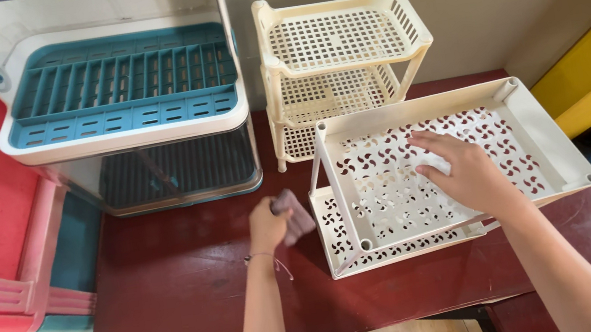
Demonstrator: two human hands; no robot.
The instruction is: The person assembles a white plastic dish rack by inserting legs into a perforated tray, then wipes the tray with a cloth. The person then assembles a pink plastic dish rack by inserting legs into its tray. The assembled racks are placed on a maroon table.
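Free room: bare table (175, 298) in front of the dish rack (120, 98).
Obstacles: white rack (537, 132) right, cream shelf (339, 36) behind it.

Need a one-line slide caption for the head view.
Left hand grips a cloth; right hand rests on a white rack on a red table.

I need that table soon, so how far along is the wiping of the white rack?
Done: cannot tell; no surface looks plainly wiped. In hand: the right hand presses a small white cloth on the top tier of the white perforated plastic two-tier rack, while the left hand grips a greyish folded rag over the dark red wooden table. Left: apparently the lower tier, and the cream three-tier plastic rack stands untouched.
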